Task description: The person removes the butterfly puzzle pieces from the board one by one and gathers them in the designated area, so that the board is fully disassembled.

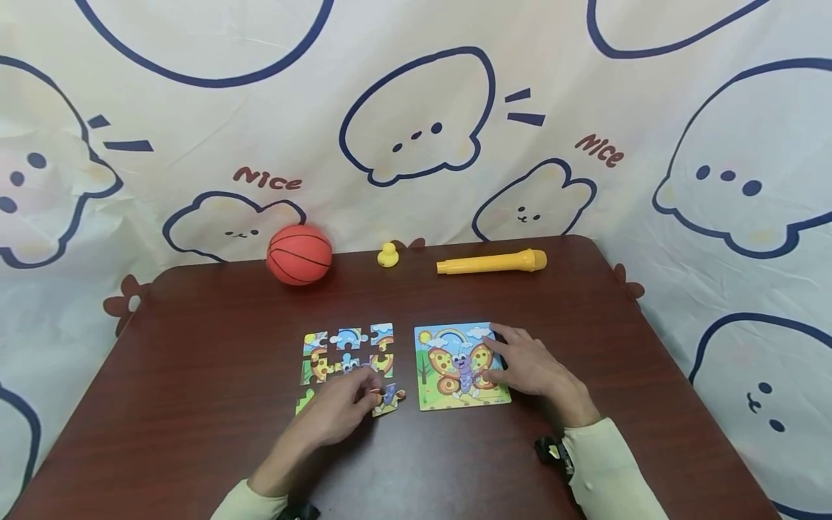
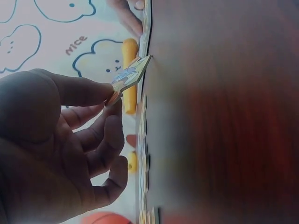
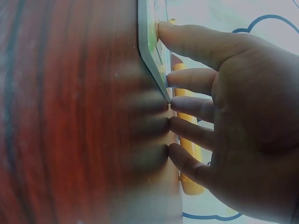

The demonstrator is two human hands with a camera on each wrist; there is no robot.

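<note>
My left hand [image 1: 341, 404] pinches a jigsaw puzzle piece [image 2: 131, 75] between thumb and forefinger, and in the left wrist view the piece is tilted with one corner at the tabletop. Several other pieces [image 1: 349, 338] lie in loose rows just beyond that hand, partly hidden by it. To their right is a square butterfly puzzle board [image 1: 432, 390] showing a sun, a rainbow and a purple butterfly. My right hand [image 1: 533, 365] rests at the board's right edge, thumb and fingertips on its surface, fingers fairly straight and spread.
Along the back of the dark wooden table [image 1: 195, 375] stand an orange-red toy basketball [image 1: 299, 254], a small yellow rubber duck [image 1: 388, 255] and a yellow toy microphone [image 1: 490, 262]. A white cartoon-printed cloth [image 1: 416, 209] hangs behind and at both sides.
</note>
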